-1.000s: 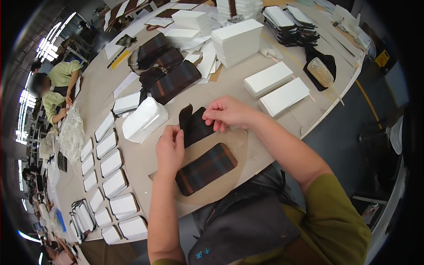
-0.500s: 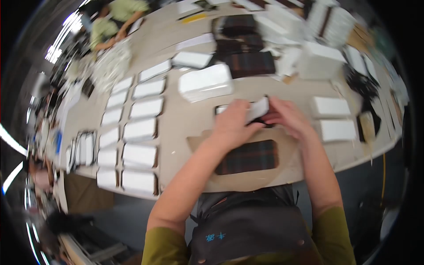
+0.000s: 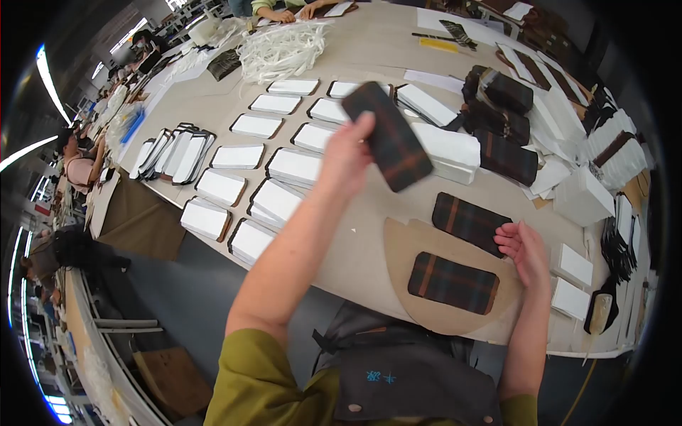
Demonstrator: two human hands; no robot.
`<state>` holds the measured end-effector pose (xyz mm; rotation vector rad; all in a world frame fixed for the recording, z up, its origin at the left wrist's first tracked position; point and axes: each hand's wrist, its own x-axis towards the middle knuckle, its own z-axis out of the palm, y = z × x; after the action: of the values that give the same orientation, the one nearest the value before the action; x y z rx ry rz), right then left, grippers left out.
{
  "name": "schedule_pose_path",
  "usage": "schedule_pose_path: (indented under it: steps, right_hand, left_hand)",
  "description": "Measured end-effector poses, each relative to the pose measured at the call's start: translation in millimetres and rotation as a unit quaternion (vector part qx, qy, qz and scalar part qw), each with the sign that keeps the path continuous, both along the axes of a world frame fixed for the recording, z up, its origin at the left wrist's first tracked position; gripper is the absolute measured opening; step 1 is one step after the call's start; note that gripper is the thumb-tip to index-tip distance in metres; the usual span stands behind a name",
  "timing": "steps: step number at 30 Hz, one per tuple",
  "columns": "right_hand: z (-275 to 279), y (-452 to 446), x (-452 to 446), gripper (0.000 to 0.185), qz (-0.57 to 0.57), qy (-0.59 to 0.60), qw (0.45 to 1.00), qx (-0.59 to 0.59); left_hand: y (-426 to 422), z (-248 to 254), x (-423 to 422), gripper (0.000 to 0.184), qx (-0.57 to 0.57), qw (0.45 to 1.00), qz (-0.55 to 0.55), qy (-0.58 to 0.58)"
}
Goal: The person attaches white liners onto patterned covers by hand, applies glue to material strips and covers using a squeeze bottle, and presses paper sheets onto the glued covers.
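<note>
Thumb over one edge, the left hand (image 3: 346, 157) grips a dark plaid, round-cornered fabric panel (image 3: 391, 142), tilted above white rectangular pads (image 3: 238, 156); carrying seems underway, calling for steady support. The right hand (image 3: 529, 255), loosely curled, is at a second plaid panel's end (image 3: 465, 219); whether it grips, I cannot tell.

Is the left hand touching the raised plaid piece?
Touching: the head view shows the left hand gripping the raised plaid piece, thumb over its edge.
</note>
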<state>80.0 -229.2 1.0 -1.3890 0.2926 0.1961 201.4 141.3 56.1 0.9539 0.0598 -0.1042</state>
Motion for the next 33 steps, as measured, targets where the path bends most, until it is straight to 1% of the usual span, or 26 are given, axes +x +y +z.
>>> schedule_pose_path:
  steps: [1, 2, 4, 5, 6, 7, 8, 9, 11, 12, 14, 15, 17, 18, 19, 21, 23, 25, 26, 27, 29, 30, 32, 33]
  right_hand:
    - [-0.8, -0.9, 0.1, 0.039, 0.003, -0.002, 1.0, 0.003]
    - [-2.1, -1.6, -0.1, 0.039, 0.01, -0.002, 1.0, 0.003]
    - [-4.3, -2.0, 0.5, 0.031, 0.008, -0.008, 1.0, -0.026]
    - [-4.4, -1.3, 1.0, 0.031, 0.012, -0.008, 1.0, -0.027]
    - [-4.1, -0.7, 0.7, 0.029, 0.01, -0.009, 0.999, -0.035]
    - [-3.6, -0.5, 0.2, 0.027, 0.007, -0.01, 0.999, -0.045]
    - [-3.5, -0.6, 0.4, 0.027, 0.008, -0.01, 0.999, -0.048]
    - [-3.8, -0.6, 0.1, 0.027, 0.007, -0.015, 0.999, -0.047]
    - [-5.5, -1.0, -0.7, 0.026, 0.007, -0.018, 0.999, -0.049]
    - [-6.9, -1.8, -0.8, 0.026, 0.003, -0.021, 0.999, -0.05]
    - [-7.4, -0.7, -0.4, 0.026, -0.003, -0.025, 0.998, -0.053]
    - [-7.1, -0.3, -1.1, 0.026, -0.005, -0.03, 0.998, -0.054]
    - [-8.4, -0.6, -2.6, 0.026, -0.007, -0.034, 0.998, -0.055]
    - [-9.7, -1.6, -2.3, 0.026, -0.007, -0.036, 0.998, -0.06]
    - [-10.5, -1.8, -1.5, 0.026, -0.005, -0.038, 0.997, -0.065]
    - [-9.8, -2.5, -0.2, 0.026, 0.002, -0.036, 0.997, -0.067]
    - [-8.4, -3.9, 0.2, 0.026, 0.004, -0.036, 0.997, -0.068]
    - [-9.9, -4.2, -0.5, 0.025, 0.002, -0.035, 0.998, -0.056]
    - [-11.2, -4.8, -0.5, 0.025, 0.001, -0.034, 0.998, -0.055]
    - [-13.0, -5.6, -0.5, 0.025, -0.002, -0.037, 0.998, -0.058]
    - [-14.7, -6.0, -1.8, 0.025, -0.007, -0.037, 0.997, -0.06]
    - [-13.8, -4.9, -1.7, 0.026, -0.005, -0.039, 0.997, -0.067]
    - [-13.0, -4.5, -1.3, 0.026, -0.003, -0.041, 0.997, -0.072]
    - [-12.8, -4.9, -0.5, 0.027, 0.002, -0.039, 0.997, -0.072]
  left_hand:
    - [42.9, -7.9, 10.1, 0.037, 0.001, 0.999, 0.041, -0.016]
    - [80.4, -8.5, 16.1, 0.037, 0.01, 0.993, 0.113, -0.009]
    - [165.7, -19.0, 23.5, 0.029, -0.03, 0.981, 0.192, 0.027]
    - [199.5, -17.8, 20.3, 0.027, 0.003, 0.97, 0.239, 0.028]
    - [232.4, -18.4, 19.3, 0.026, 0.068, 0.961, 0.269, 0.002]
    - [253.6, -12.2, 16.3, 0.022, 0.131, 0.937, 0.323, 0.007]
    - [281.4, -14.6, 18.7, 0.018, 0.197, 0.92, 0.337, -0.029]
    - [293.2, -12.2, 19.1, 0.015, 0.214, 0.905, 0.362, -0.066]
    - [309.8, -4.0, 17.4, 0.017, 0.343, 0.853, 0.386, -0.081]
    - [315.4, -3.1, 14.4, 0.017, 0.341, 0.854, 0.386, -0.079]
    - [321.6, -1.7, 12.2, 0.02, 0.523, 0.761, 0.375, -0.085]
    - [321.1, -2.2, 8.1, 0.02, 0.522, 0.763, 0.373, -0.084]
    - [319.4, -5.3, -8.9, 0.024, 0.656, 0.635, 0.349, -0.212]
    - [318.7, -6.7, -14.7, 0.031, 0.673, 0.622, 0.33, -0.226]
    - [318.3, -8.0, -17.5, 0.031, 0.673, 0.622, 0.331, -0.224]
    - [312.2, -14.4, -24.8, 0.035, 0.723, 0.593, 0.303, -0.186]
    - [307.7, -17.7, -23.9, 0.036, 0.72, 0.603, 0.295, -0.173]
    - [303.4, -17.3, -22.4, 0.034, 0.779, 0.53, 0.281, -0.185]
    - [301.4, -17.6, -24.8, 0.034, 0.787, 0.515, 0.29, -0.177]
    - [301.8, -15.6, -30.4, 0.034, 0.788, 0.514, 0.287, -0.177]
    - [305.8, -13.7, -42.4, 0.036, 0.817, 0.453, 0.281, -0.22]
    - [311.2, -19.3, -48.3, 0.036, 0.817, 0.453, 0.279, -0.221]
    - [323.0, -34.8, -63.0, 0.039, 0.847, 0.426, 0.21, -0.238]
    - [322.6, -36.8, -73.6, 0.039, 0.848, 0.425, 0.21, -0.236]
